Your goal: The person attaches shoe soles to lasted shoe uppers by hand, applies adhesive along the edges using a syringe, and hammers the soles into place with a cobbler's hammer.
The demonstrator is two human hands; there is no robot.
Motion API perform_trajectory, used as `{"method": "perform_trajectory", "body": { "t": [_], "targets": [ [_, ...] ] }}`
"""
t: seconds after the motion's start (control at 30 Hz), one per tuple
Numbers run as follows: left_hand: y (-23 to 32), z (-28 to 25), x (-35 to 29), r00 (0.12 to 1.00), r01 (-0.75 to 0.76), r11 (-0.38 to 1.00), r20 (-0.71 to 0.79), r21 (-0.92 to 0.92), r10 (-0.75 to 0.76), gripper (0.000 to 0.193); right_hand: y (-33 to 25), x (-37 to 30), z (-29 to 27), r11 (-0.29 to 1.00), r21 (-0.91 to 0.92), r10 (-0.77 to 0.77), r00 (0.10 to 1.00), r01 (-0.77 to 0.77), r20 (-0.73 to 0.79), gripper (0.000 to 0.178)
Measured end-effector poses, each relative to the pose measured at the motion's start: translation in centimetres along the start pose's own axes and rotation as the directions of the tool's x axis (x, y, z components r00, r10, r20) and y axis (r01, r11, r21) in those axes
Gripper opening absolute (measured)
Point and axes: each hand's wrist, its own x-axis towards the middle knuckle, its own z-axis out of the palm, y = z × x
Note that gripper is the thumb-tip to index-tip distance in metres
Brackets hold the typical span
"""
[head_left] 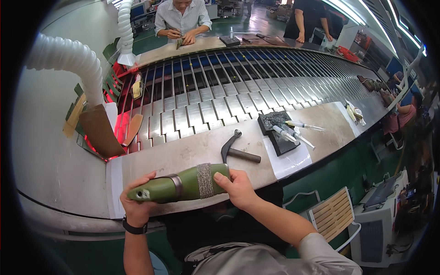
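Observation:
Both my hands hold a green shoe last [158,189] level over the near edge of the worktable. A shiny dark narrow band and a wide rough grey strap cross it. My left hand [136,200] is closed round its left end, where a small dark hole shows. At the other end, my right hand [237,187] grips it with the thumb resting on top by the grey strap. Just beyond lies a hammer [244,155] with a curved dark head and a wooden handle. Right of that, several syringes [300,124] rest on a black block [285,147] over white paper [292,164].
A slatted metal conveyor [215,110] runs beyond the table, with red glow at its left end. White flexible ducts [68,55] hang at left. Across the conveyor a person [183,20] handles a small piece. A slatted chair [332,213] stands at lower right.

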Motion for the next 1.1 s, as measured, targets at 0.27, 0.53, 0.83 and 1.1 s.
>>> {"method": "perform_trajectory", "body": {
  "t": [0.27, 0.53, 0.83, 1.1],
  "targets": [
    [-1.9, -8.4, -0.4, 0.771, 0.258, 0.966, -0.597, -0.027, -0.223, 0.038, -0.5, 0.0, -6.3, 0.977, 0.201, 0.138, 0.931, -0.072, -0.339, 0.044],
    [-2.7, -12.6, -1.4, 0.638, 0.404, 0.814, -0.766, 0.417, 0.075, 0.048, -5.8, 3.5, -13.4, 0.993, 0.048, -0.067, 0.836, 0.110, -0.544, 0.065],
    [4.1, 2.7, -2.3, 0.934, 0.127, 0.865, -0.353, 0.485, 0.060, 0.023, -4.7, -5.4, -6.1, 0.939, -0.067, -0.317, 0.926, 0.337, 0.206, 0.103],
    [0.3, 14.9, -0.7, 0.727, 0.672, 0.530, 0.325, -0.517, -0.605, 0.035, -1.4, -9.4, -2.1, 0.997, 0.010, -0.080, 0.963, 0.080, 0.258, 0.021]
  ]
}}
